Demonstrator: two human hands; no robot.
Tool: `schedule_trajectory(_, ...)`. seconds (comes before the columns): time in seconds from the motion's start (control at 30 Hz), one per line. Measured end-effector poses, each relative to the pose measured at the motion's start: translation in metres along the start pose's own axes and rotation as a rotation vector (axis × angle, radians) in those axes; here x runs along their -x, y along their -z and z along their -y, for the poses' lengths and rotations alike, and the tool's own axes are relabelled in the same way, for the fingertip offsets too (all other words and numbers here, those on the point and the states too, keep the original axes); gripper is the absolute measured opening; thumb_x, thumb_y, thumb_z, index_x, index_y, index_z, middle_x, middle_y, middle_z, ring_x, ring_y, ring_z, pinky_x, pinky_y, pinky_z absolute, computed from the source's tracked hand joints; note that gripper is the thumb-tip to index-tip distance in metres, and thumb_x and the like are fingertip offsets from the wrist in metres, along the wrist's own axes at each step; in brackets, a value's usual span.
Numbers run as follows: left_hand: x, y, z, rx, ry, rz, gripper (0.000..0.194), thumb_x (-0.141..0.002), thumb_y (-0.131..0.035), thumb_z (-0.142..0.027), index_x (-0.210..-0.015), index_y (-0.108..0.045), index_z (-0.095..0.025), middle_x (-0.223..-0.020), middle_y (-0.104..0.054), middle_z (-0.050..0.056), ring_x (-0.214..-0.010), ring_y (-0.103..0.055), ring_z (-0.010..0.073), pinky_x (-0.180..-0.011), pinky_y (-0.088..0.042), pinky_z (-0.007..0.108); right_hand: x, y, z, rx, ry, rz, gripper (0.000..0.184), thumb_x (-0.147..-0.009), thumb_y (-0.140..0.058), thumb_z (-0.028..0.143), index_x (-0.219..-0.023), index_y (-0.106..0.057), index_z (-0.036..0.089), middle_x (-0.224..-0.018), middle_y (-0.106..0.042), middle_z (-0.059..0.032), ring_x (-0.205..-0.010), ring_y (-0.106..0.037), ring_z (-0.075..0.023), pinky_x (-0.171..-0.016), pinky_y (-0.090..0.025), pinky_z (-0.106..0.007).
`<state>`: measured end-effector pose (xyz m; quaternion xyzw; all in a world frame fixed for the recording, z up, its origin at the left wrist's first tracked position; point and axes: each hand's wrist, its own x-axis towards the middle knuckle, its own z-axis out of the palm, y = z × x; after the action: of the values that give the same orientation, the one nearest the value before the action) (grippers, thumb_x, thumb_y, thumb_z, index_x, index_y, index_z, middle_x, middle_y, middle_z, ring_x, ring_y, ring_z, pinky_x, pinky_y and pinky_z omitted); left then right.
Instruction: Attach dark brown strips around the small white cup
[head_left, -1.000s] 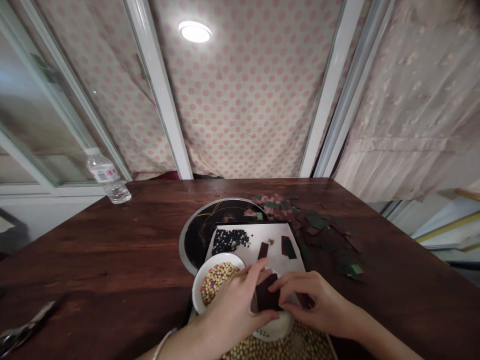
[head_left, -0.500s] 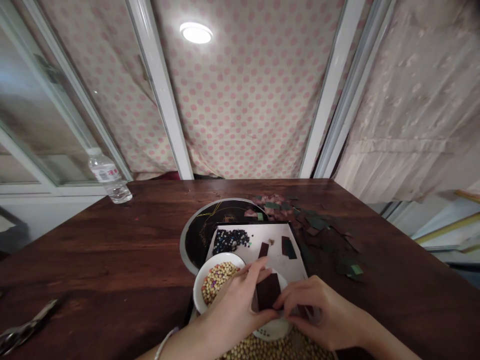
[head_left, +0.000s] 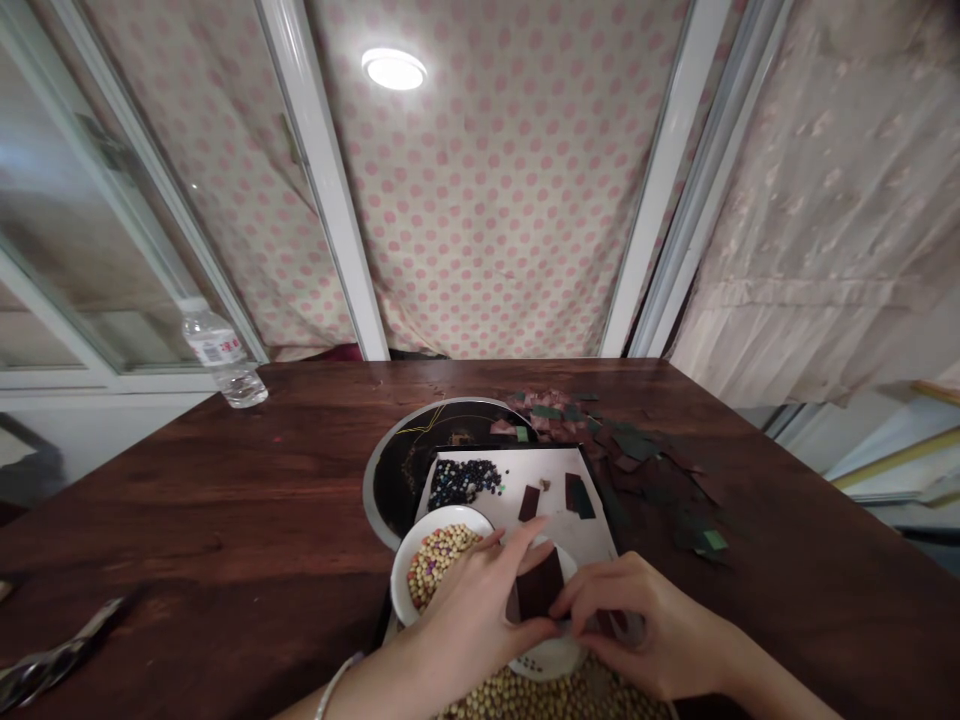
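Note:
My left hand (head_left: pixel 480 615) is closed, its thumb and fingers pinching the left side of a dark brown rectangular piece (head_left: pixel 541 585). At the piece's lower right corner, my right hand (head_left: pixel 630 615) grips it between thumb and fingertips. A small white dish (head_left: pixel 551 655) with a few tiny dark bits lies beneath both hands, mostly covered by them. Left of it stands a white bowl (head_left: pixel 402 560) of pale, orange and purple beads (head_left: pixel 435 565), partly behind my left hand. Many tan beads (head_left: pixel 517 695) spread below my wrists.
A white tray (head_left: pixel 540 465) holds dark beads (head_left: pixel 465 483) and several dark strips (head_left: pixel 577 497). Behind it sits a round black tray (head_left: pixel 390 490). Dark green and brown scraps (head_left: pixel 637 445) lie right. A metal tool (head_left: pixel 60 660) and water bottle (head_left: pixel 225 355) are left.
The hands keep nearly the same grip on the brown piece, which looks slightly more bent at its upper edge. The whole view has shifted a little.

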<state>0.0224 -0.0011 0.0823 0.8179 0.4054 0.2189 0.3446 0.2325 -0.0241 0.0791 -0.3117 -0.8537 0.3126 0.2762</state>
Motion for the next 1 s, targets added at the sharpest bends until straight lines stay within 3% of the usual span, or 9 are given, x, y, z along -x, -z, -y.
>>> schedule_trajectory(0.37,-0.0003,0.0013,-0.0021,-0.029,-0.013,-0.001,0.067,-0.065,-0.07,-0.025,-0.126,-0.044,-0.022,-0.118,-0.063,0.009,-0.116,-0.049,0.0349,-0.092,-0.039,0.052,0.0014,0.0034,0.0005,-0.01,-0.034,0.009,0.011,-0.072,-0.059,0.01,-0.079,-0.063,0.018,-0.082,-0.07,-0.0017,-0.077,-0.064,-0.0136,-0.073,-0.046,-0.027)
schedule_trajectory(1.0,0.0001,-0.001,0.0011,-0.004,-0.006,-0.008,0.067,-0.065,-0.07,-0.027,-0.126,-0.042,-0.021,-0.118,-0.063,0.011,-0.116,-0.049,0.0364,-0.093,-0.038,0.054,0.0029,0.0017,-0.0038,0.027,-0.009,0.024,0.014,-0.072,-0.06,0.011,-0.081,-0.064,0.02,-0.083,-0.07,-0.0003,-0.078,-0.064,-0.0133,-0.076,-0.045,-0.028)
